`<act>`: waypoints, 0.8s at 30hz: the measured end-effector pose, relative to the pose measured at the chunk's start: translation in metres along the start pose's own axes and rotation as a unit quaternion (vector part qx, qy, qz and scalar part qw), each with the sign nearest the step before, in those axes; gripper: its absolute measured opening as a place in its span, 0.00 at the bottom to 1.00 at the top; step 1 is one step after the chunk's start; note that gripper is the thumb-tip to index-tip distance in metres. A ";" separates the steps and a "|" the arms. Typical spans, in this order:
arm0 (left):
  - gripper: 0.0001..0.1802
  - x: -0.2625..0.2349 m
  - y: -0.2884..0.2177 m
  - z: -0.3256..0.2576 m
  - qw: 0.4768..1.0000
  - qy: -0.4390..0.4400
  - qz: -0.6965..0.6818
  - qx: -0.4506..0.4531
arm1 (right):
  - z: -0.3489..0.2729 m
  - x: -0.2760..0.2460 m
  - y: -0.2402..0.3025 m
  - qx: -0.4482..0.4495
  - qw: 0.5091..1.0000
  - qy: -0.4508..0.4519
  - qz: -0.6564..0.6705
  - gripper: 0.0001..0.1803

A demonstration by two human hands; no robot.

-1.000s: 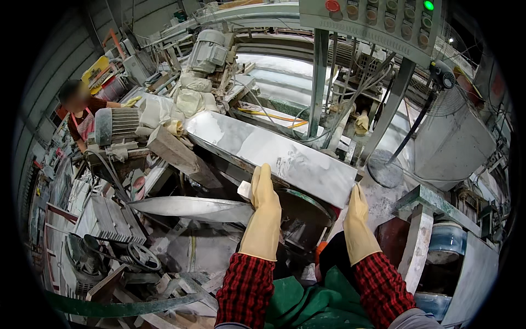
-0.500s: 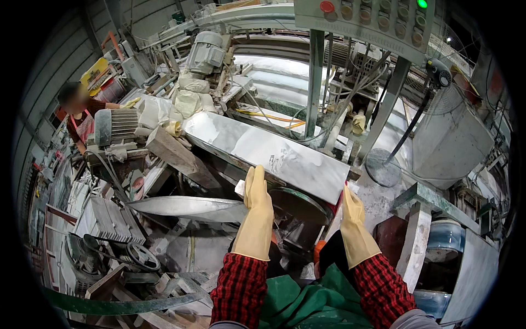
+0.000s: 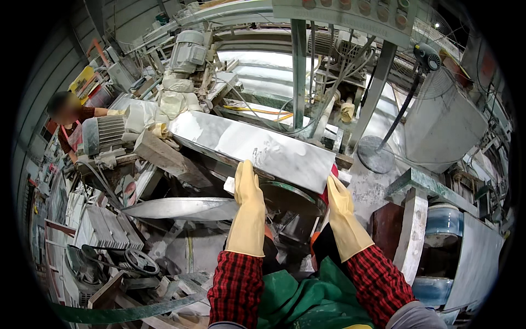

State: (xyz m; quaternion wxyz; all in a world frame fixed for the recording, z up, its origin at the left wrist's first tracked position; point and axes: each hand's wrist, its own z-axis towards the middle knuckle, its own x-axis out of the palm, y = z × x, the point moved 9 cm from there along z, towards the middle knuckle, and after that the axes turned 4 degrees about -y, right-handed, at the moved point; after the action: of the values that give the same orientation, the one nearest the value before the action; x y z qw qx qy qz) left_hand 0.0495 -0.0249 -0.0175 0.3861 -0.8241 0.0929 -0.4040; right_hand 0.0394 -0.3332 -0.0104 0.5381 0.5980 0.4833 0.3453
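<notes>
A long white, grey-veined stone slab [image 3: 279, 148] lies across the machine in front of me. My left hand [image 3: 247, 203], in a cream rubber glove, is at its near long edge with the fingers upright and pressed together. A small white block [image 3: 229, 185] sticks out on the left side of that hand, seemingly gripped in it. At the slab's right end is my right hand [image 3: 342, 211], gloved alike, with bent fingers close together. Something red [image 3: 333, 171] shows past its fingertips; what the fingers hold is hidden. Below the slab, between my hands, sits a round green-rimmed disc [image 3: 293, 198].
A curved metal sheet [image 3: 178, 208] lies left of my left hand. Motors [image 3: 189, 50] and a wooden beam [image 3: 170, 156] are beyond it. A control panel [image 3: 350, 13] hangs above, a fan [image 3: 427, 57] stands right, and a co-worker [image 3: 66, 120] is far left.
My view has shifted right, so the scene sits further left and the panel's green light has left the picture. My left hand and the white block have moved slightly right along the slab.
</notes>
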 end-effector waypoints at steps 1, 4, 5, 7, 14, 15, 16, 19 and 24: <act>0.37 -0.002 -0.001 -0.001 1.000 -0.008 -0.005 -0.002 | 0.002 0.002 -0.005 0.006 0.999 0.003 0.053 0.24; 0.34 -0.005 -0.006 -0.003 1.000 -0.015 0.004 0.002 | 0.015 -0.007 -0.023 0.007 0.999 -0.042 -0.022 0.24; 0.29 -0.003 -0.007 -0.001 1.000 -0.015 0.006 -0.012 | 0.020 -0.009 -0.029 0.001 0.999 -0.048 0.011 0.24; 0.26 -0.007 -0.012 -0.002 0.999 -0.028 0.024 0.004 | 0.029 -0.011 -0.047 0.019 0.994 -0.067 0.081 0.25; 0.36 -0.005 -0.014 -0.007 1.000 -0.021 0.010 -0.010 | 0.039 -0.011 -0.077 0.059 0.954 -0.072 0.284 0.26; 0.36 -0.005 -0.014 -0.007 1.000 -0.022 0.010 -0.010 | 0.039 -0.011 -0.073 0.043 0.958 -0.069 0.276 0.26; 0.36 -0.005 -0.015 -0.008 1.000 -0.022 0.009 -0.010 | 0.039 -0.011 -0.072 0.048 0.953 -0.073 0.289 0.26; 0.36 -0.005 -0.015 -0.008 1.000 -0.021 0.003 -0.006 | 0.035 -0.013 -0.072 0.082 0.945 -0.087 0.306 0.25; 0.35 -0.008 -0.014 -0.005 1.000 -0.022 0.003 -0.007 | 0.029 -0.012 -0.067 0.100 0.940 -0.077 0.319 0.26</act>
State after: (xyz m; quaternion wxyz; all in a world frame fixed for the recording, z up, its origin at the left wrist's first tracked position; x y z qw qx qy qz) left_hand 0.0389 -0.0141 -0.0100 0.3836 -0.8351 0.0897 -0.3840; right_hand 0.0491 -0.3562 -0.0801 0.3729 0.7959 0.2568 0.4019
